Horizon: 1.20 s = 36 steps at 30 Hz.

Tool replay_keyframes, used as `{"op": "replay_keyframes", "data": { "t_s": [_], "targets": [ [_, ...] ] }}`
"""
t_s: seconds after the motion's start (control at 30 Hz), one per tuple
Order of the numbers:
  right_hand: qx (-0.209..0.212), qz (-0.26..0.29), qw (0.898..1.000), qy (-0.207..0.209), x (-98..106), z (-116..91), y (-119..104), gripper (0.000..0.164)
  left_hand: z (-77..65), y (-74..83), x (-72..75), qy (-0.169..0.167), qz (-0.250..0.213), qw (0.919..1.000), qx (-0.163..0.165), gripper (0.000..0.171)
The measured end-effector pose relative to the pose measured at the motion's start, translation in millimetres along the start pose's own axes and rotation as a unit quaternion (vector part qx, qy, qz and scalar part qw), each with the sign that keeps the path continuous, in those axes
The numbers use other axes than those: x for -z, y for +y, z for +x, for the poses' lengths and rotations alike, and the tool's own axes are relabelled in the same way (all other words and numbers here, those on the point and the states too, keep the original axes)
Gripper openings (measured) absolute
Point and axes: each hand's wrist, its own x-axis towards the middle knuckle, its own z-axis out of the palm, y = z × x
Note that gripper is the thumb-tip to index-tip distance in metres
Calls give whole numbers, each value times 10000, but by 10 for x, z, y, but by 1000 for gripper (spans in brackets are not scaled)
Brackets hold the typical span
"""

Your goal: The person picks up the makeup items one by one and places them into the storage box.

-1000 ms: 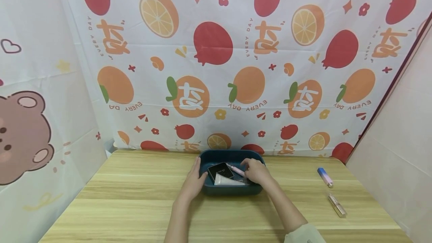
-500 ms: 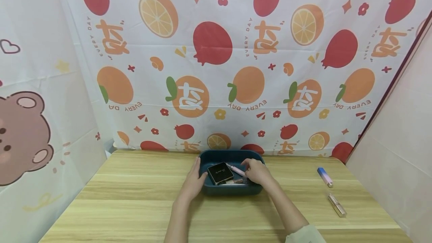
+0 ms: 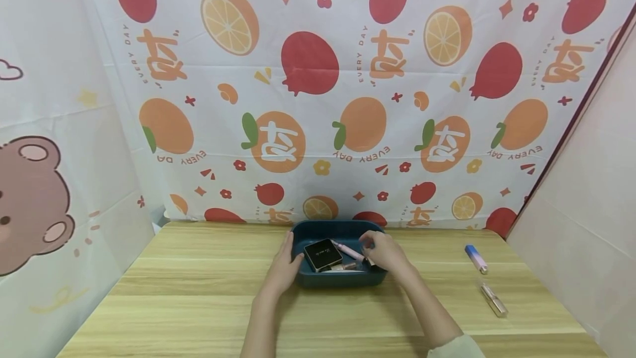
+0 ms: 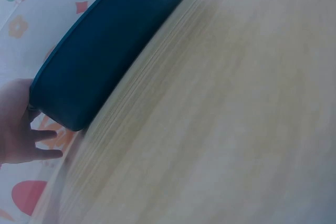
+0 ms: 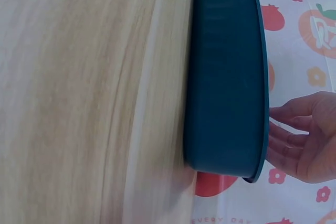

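Fingers: R hand [image 3: 387, 251] part-curled in bin [image 3: 340, 280], hold unclear; L hand [image 3: 282, 268] straightish at side; tube [image 3: 346, 271], left of R, now flat, settled.

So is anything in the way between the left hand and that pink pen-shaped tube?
Yes. The black square case lies between the left hand and the pink pen-shaped tube, inside the dark teal bin.
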Motion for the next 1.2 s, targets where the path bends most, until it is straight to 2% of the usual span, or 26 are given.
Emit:
{"op": "replay_keyframes", "data": {
  "t_s": [0.43,0.6,0.9,1.2],
  "targets": [
    [-34,39,9990,441,190,-136,60,23,-11,-8,-2,44,-28,10000,-6,60],
    [-145,191,9983,527,268,-178,128,22,-11,-36,-2,171,-15,9998,-120,60],
    [-419,259,9968,636,429,-330,328,24,-6,-10,19,50,57,10000,-58,60],
    [-396,152,9957,824,675,-525,579,24,-17,-5,2,44,14,10000,-49,60]
  ]
}}
